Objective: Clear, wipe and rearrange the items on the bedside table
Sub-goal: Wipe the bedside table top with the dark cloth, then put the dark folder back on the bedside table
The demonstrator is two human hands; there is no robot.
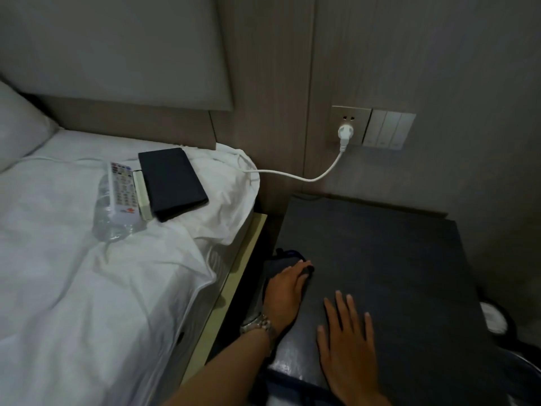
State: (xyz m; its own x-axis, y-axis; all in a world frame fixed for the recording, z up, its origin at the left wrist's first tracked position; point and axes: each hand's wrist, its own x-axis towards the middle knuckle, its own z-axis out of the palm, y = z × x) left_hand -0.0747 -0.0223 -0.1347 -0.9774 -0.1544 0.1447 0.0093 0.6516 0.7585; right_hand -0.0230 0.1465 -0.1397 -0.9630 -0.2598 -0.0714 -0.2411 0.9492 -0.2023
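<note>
The bedside table (380, 259) is already cleared; the remote (123, 191), the water bottle (108, 221) and the dark notebook (172, 183) lie on the bed (73, 288), left of the table. The step in hand seems to be the wiping. The left hand (285, 291) presses a dark cloth (285, 260) at the table's left edge, fingers bent over it. The right hand (348, 344) lies flat with straight fingers on the table's near part, holding nothing. I would wipe in overlapping strokes toward the far side, near the white cable (292, 173), keeping the cloth flat
</note>
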